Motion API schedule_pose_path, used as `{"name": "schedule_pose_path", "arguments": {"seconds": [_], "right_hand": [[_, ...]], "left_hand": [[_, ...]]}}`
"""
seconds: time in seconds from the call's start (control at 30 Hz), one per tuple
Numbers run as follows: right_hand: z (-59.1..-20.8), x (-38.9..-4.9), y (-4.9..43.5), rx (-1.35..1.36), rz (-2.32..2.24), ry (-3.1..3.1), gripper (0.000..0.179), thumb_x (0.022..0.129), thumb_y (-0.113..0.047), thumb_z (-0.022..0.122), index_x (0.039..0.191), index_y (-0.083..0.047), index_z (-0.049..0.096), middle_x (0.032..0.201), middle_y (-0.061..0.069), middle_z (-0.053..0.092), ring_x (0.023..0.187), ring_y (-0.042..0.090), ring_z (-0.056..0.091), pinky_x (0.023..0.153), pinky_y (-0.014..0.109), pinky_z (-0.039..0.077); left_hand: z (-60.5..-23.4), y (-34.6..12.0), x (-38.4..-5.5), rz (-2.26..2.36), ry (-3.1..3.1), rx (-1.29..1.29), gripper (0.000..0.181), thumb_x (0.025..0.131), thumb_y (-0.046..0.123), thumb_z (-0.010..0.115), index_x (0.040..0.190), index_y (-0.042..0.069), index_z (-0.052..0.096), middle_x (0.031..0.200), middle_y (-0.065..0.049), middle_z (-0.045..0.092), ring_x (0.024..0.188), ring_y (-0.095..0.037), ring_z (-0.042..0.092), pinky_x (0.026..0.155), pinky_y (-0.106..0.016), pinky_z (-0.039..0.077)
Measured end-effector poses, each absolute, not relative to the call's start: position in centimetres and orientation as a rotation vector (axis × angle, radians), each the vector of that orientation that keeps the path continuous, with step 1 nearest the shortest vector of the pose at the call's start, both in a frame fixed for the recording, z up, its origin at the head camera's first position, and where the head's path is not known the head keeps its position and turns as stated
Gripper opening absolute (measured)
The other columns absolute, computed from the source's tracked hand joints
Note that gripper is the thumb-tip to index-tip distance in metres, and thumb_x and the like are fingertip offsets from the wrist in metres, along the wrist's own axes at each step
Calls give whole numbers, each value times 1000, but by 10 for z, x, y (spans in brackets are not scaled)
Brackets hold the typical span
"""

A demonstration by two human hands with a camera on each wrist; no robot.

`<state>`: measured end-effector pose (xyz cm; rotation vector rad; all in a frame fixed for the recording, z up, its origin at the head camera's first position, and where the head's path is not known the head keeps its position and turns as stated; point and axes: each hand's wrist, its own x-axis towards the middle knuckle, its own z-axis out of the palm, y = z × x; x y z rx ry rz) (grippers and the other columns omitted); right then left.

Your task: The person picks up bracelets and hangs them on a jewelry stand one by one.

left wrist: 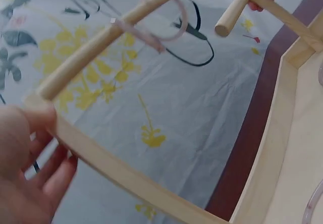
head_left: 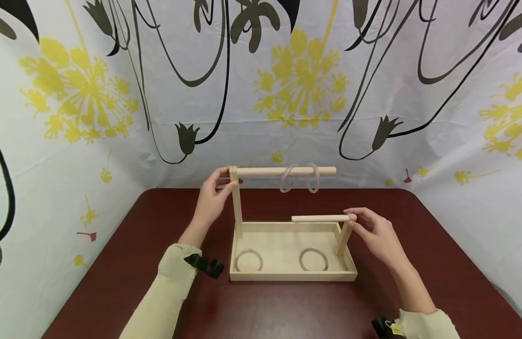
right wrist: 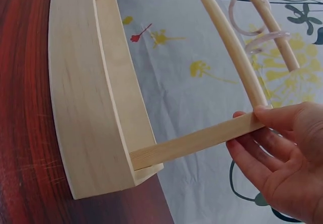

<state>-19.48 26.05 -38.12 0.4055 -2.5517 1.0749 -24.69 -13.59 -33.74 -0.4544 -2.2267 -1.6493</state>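
Note:
A pale wooden stand has a shallow tray (head_left: 292, 277) as its base. At the left end rises a tall post (head_left: 237, 207); my left hand (head_left: 212, 195) pinches its top between thumb and fingers. Two translucent pinkish rings, a left one (head_left: 281, 182) and a right one (head_left: 317, 179), hang on the upper dowel (head_left: 261, 171). My right hand (head_left: 377, 235) grips the top of the shorter right post (head_left: 343, 239), from which a lower dowel (head_left: 317, 218) points left. Inside the tray lie a left ring (head_left: 249, 250) and a right ring (head_left: 313, 249).
The stand sits on a dark red-brown table (head_left: 269, 306) with rounded far corners. Behind and beside it hangs a white cloth (head_left: 244, 103) printed with yellow flowers and dark stems. Black straps with small devices, such as the left one (head_left: 205, 265), circle both wrists.

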Motion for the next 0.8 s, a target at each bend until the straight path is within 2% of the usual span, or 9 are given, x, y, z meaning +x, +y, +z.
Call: {"name": "schedule_pose_path", "arguments": {"seconds": [0.23, 0.43, 0.67, 0.8], "right_hand": [[-385, -196, 261, 405, 1085, -2529, 25, 97, -13, 65, 122, -8, 67, 118, 14, 72, 98, -26, 50, 81, -1, 41], [-382, -196, 260, 392, 1084, -2545, 25, 98, -14, 64, 122, -9, 67, 119, 14, 71, 98, -24, 51, 81, 0, 42], [-380, -196, 260, 370, 1074, -2562, 26, 98, -16, 64, 123, -11, 67, 121, 14, 71, 100, -24, 50, 83, 2, 41], [-381, -197, 261, 373, 1082, -2554, 25, 98, -15, 64, 123, -11, 67, 121, 13, 71, 100, -25, 49, 83, 2, 41]], "left_hand": [[-333, -127, -215, -1483, -2392, -402, 65, 98, 13, 63, 155, 11, 33, 143, -17, 48, 132, -33, 51, 107, -45, 48], [-339, -120, -195, -1518, -2441, -341, 76, 94, 17, 70, 156, 10, 26, 151, -18, 33, 133, -35, 49, 107, -48, 47], [-352, -109, -186, -1560, -2414, -288, 74, 93, 16, 72, 150, 8, 26, 149, -16, 29, 129, -34, 52, 104, -48, 50], [-360, -103, -185, -1619, -2428, -282, 62, 93, 16, 72, 141, 5, 35, 142, -15, 39, 127, -34, 53, 106, -49, 48]]}}
